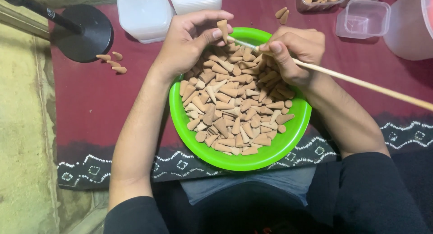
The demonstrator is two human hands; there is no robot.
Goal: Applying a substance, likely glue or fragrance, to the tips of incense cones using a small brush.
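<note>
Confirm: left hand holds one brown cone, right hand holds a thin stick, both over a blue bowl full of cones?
Not quite. In the head view the bowl is bright green, not blue. The rest stands: left hand pinches one cone, right hand holds the stick.

I see a maroon cloth (99,103) with a white patterned border covering a worn, yellowish floor (22,126).

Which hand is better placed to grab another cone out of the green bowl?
Probably the left hand: it only pinches one cone above the green bowl, while the right hand grips the thin stick.
</note>
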